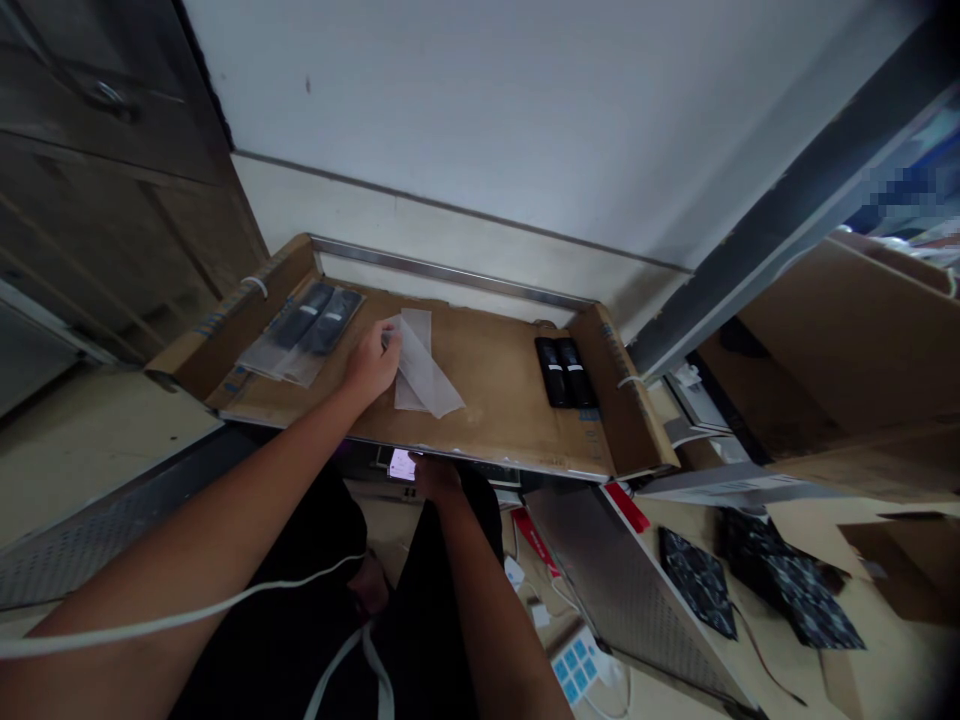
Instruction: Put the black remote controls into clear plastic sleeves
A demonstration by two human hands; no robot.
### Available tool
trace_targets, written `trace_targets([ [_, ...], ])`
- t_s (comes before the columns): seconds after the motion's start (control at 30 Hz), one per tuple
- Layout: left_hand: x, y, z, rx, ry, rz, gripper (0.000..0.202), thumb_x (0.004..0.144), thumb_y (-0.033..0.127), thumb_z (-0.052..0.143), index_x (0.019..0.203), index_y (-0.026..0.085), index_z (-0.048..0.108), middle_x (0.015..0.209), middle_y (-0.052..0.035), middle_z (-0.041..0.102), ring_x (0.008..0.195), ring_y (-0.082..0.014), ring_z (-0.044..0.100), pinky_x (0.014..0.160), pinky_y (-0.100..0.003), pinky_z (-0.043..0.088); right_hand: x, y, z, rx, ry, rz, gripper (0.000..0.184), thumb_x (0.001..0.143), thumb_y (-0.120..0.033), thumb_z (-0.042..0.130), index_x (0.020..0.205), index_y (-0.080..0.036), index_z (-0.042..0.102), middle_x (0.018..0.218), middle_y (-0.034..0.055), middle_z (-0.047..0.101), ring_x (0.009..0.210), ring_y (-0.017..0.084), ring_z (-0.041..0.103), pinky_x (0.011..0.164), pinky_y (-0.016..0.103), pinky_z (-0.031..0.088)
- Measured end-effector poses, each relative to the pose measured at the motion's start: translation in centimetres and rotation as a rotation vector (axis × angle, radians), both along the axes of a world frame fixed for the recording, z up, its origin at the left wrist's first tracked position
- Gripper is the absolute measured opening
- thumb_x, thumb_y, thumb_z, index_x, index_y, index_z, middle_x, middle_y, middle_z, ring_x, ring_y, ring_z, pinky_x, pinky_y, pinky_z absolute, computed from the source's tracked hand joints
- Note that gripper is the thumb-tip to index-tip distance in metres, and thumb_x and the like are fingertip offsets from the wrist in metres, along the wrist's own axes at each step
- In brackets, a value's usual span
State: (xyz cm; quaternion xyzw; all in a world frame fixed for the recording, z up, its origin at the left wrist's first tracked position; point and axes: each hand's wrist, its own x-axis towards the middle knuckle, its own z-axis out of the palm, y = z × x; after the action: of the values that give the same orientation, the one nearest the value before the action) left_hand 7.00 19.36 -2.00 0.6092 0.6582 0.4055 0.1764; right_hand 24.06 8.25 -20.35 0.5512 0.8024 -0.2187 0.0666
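My left hand (pixel 373 362) is over the cardboard-lined shelf (pixel 495 360), its fingers pinching the upper end of a translucent plastic bag (pixel 424 372). Beneath it lies another bag of the same kind, partly covered. Lower down, under the shelf's front edge, my right hand (pixel 436 478) is closed at the side of a phone (pixel 403 464) with a lit screen; some of its fingers are hidden. Left of my left hand rest dark flat items with white bands in clear bags (pixel 315 318). At the right end, two black items with white bands (pixel 566 372) lie side by side, unbagged.
Raised cardboard sides (pixel 626 395) bound the shelf, with a white wall (pixel 480 120) behind. A white cable (pixel 217 607) crosses my left forearm. On the floor at right are a power strip (pixel 576 665), dark patterned bags (pixel 697 580) and cardboard boxes (pixel 862 370).
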Motion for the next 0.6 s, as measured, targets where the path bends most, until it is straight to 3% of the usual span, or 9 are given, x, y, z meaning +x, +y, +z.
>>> trace_targets([
  [0.17,0.01,-0.02,0.00,-0.009,0.002,0.008,0.032,0.099,0.033,0.049,0.121,0.017,0.064,0.117,-0.0142,0.071,0.115,-0.0298,0.065,0.103,-0.042,0.048,0.02,-0.10,0.40,-0.001,0.013,-0.014,0.049,0.098,-0.016,0.051,0.145,-0.022,0.059,0.137,0.0147,0.067,0.125,0.030,0.065,0.103,0.046,0.053],
  [0.43,0.02,0.06,-0.17,-0.015,0.001,0.021,0.032,0.098,0.035,0.049,0.121,0.018,0.064,0.118,-0.0132,0.071,0.112,-0.0286,0.065,0.102,-0.041,0.048,0.12,-0.27,-0.01,-0.035,0.049,-0.021,0.045,0.102,-0.028,0.049,0.145,-0.031,0.060,0.137,0.0078,0.068,0.124,0.025,0.066,0.104,0.040,0.054],
  [0.6,-0.04,0.10,-0.27,-0.003,0.013,0.009,0.033,0.098,0.035,0.048,0.121,0.017,0.064,0.120,-0.0138,0.071,0.114,-0.0290,0.064,0.103,-0.041,0.048,0.09,-0.35,-0.33,-0.048,0.061,-0.021,0.044,0.102,-0.028,0.047,0.144,-0.030,0.062,0.137,0.0078,0.068,0.125,0.025,0.065,0.107,0.039,0.051],
])
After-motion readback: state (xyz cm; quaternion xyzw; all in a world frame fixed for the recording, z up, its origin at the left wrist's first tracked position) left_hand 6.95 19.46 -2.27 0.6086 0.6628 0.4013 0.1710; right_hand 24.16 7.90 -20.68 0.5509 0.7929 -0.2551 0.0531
